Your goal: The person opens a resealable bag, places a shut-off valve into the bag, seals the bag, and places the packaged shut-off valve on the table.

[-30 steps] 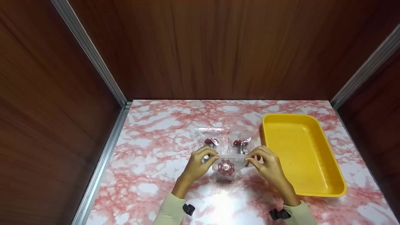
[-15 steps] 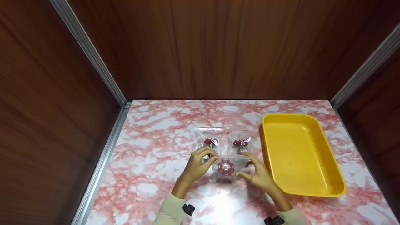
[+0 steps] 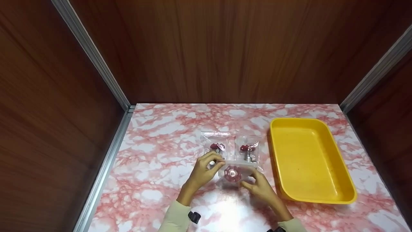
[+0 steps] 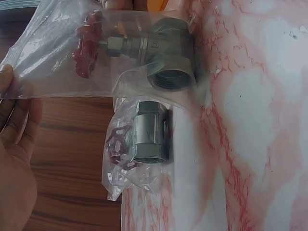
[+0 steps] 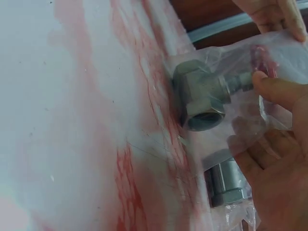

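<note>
A clear plastic bag (image 3: 246,165) stands upright on the table, holding a metal gate valve (image 4: 168,45) with a red handwheel (image 3: 232,173). My left hand (image 3: 204,170) pinches the bag's upper left corner between thumb and fingers. At the bag's right side is my right hand (image 3: 262,190); in the right wrist view its thumb presses the film by the valve stem (image 5: 236,83), while its other fingers lie behind the bag. Beyond them lie two more bagged valves, a left one (image 3: 217,146) partly hidden by my left hand and a right one (image 3: 247,148).
A yellow tray (image 3: 349,180) stands to the right of the bags. The table (image 3: 154,138) has a red and white marbled top. Brown wood-look panels (image 3: 225,51) enclose it at the back and sides, with metal rails (image 3: 96,64) at the corners.
My right hand has let go of the bag's upper right corner and moved down and left to the bag's side by the valve. The left hand keeps its pinch.
</note>
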Demonstrator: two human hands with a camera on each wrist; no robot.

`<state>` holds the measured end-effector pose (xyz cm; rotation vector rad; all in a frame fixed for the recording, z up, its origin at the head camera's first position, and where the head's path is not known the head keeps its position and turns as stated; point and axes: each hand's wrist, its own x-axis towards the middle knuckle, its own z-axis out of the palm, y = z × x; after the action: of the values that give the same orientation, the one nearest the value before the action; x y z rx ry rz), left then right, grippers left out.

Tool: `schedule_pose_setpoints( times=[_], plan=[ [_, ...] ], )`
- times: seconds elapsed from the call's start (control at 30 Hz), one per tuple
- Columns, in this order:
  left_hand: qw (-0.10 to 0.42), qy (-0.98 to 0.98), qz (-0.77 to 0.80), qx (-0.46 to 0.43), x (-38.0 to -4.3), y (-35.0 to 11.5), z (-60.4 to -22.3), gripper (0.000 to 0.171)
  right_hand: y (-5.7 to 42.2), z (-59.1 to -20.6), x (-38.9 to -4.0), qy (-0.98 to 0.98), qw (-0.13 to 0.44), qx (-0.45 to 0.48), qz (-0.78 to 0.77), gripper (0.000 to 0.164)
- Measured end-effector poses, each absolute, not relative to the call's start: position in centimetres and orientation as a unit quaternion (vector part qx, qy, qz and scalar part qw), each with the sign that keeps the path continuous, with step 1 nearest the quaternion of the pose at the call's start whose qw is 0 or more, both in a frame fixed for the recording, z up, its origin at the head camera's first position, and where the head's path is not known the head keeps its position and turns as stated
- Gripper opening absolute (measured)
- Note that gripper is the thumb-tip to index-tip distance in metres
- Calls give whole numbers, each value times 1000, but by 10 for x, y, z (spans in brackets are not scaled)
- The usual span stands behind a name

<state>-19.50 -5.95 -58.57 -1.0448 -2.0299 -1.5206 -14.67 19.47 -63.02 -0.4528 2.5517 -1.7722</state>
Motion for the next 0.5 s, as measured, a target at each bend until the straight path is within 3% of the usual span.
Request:
schedule_pose_setpoints(
  times=[0.13,0.37,0.5],
  plan=[
    [165,-727,-560,-362,-194,-60,-589,15,193,-630,-146,811,-2,-126,-571,54],
    [20,-751,-583,-310,-183,-69,-615,58,192,-630,-144,807,15,-104,-581,51],
    [-55,-766,-583,-264,-174,-70,-633,75,191,-632,-144,802,16,-94,-590,52]
  ],
)
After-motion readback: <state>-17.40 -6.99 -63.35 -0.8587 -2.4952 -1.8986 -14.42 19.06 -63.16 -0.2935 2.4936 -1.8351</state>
